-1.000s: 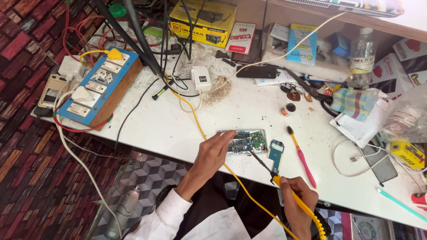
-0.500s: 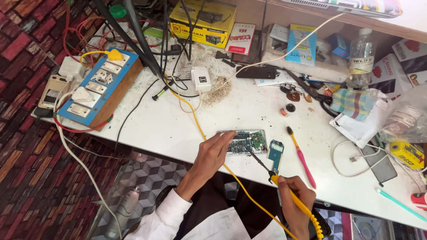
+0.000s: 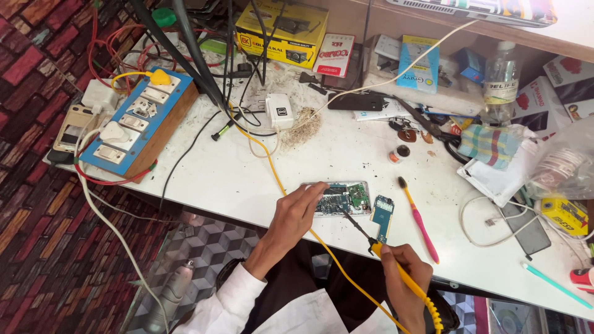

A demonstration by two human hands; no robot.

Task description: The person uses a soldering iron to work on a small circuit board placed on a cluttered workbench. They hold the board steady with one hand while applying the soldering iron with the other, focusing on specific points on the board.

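An opened phone (image 3: 342,197) with its green circuit board showing lies near the white table's (image 3: 229,173) front edge. My left hand (image 3: 296,213) rests on the phone's left end, fingers pressing it down. My right hand (image 3: 405,275) grips a yellow-handled soldering iron (image 3: 388,261). Its dark tip points up-left and touches the phone's board. A yellow cord (image 3: 272,170) runs from the iron across the table. A small separate circuit board (image 3: 382,218) lies just right of the phone.
A pink toothbrush (image 3: 418,218) lies right of the small board. A blue switchboard on a wooden box (image 3: 139,127) sits at the left edge. Boxes, a plastic bottle (image 3: 500,80), a checked cloth (image 3: 490,144), white cable and a yellow tape measure (image 3: 564,213) crowd the back and right.
The hands and the soldering iron have hardly moved; the tip stays on the phone's board and the left hand keeps holding the phone.
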